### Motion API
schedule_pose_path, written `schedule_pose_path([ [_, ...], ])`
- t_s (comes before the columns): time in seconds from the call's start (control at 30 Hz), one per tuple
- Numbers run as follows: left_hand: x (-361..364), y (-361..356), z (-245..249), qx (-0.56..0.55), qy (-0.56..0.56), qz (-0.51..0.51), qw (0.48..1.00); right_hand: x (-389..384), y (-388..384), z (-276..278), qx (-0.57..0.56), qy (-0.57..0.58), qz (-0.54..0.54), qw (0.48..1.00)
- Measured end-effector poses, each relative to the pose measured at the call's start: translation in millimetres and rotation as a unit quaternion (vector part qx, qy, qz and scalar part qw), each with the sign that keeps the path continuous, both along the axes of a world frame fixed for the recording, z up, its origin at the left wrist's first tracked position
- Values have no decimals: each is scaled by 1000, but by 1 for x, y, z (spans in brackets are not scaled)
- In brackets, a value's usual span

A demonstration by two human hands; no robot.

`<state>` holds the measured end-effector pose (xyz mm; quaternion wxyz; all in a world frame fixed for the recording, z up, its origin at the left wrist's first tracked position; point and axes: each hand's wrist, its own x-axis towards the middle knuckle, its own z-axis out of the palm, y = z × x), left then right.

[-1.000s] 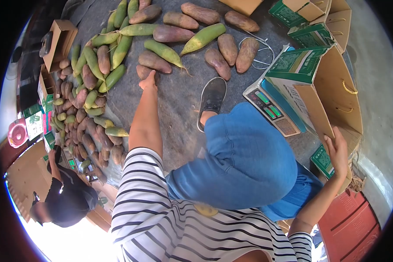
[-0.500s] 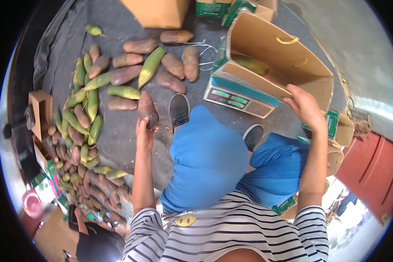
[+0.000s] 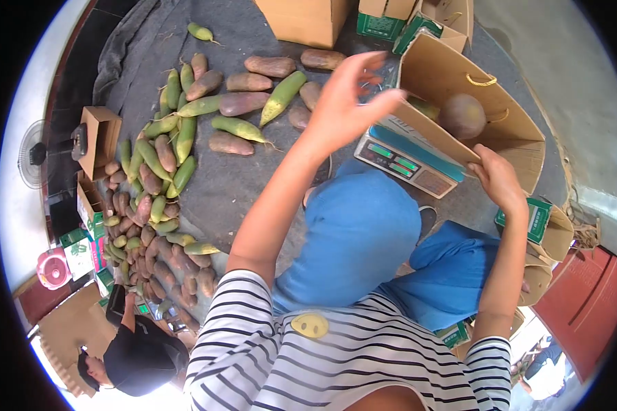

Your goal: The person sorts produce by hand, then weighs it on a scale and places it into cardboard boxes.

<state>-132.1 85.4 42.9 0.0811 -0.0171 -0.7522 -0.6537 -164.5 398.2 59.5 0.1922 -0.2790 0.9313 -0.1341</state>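
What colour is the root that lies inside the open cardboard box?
The root is dull purplish brown; the head view shows it inside the cardboard box.

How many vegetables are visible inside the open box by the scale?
2: a purple root in the middle, a green one left of it; more may be hidden.

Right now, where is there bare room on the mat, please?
Bare mat lies between the tuber row, the left pile and the blue knee. Crowded: that pile, and around the scale and box.
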Motion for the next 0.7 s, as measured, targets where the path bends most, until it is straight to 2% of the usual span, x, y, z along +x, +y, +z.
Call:
schedule_pose_path([
  [0.07,19,-28,-58,5,-69,88,994,2,-1,0,-9,-8,7,1000],
  [0.17,72,-76,-156,-111,-164,156,968,0,2,-1,-13,-3,10,1000],
  [0.23,109,-111,-226,-50,-275,229,932,-3,6,0,7,-13,-13,1000],
  [0.27,123,-120,-232,34,-329,275,903,-3,6,0,18,-17,-24,999],
  [0.3,137,-139,-258,26,-351,300,887,-1,4,1,-5,5,-14,1000],
  [0.33,144,-144,-251,74,-387,334,856,-2,4,0,-5,4,-15,1000],
  [0.4,159,-166,-278,100,-419,362,827,-4,5,-4,-6,0,-18,1000],
  [0.5,160,-181,-293,275,-450,399,750,-5,-2,1,1,-28,-32,999],
  [0.6,151,-177,-311,367,-359,438,738,-4,-10,7,18,-33,-45,998],
  [0.7,132,-175,-325,458,-283,419,731,-6,-9,6,26,-49,-50,997],
])
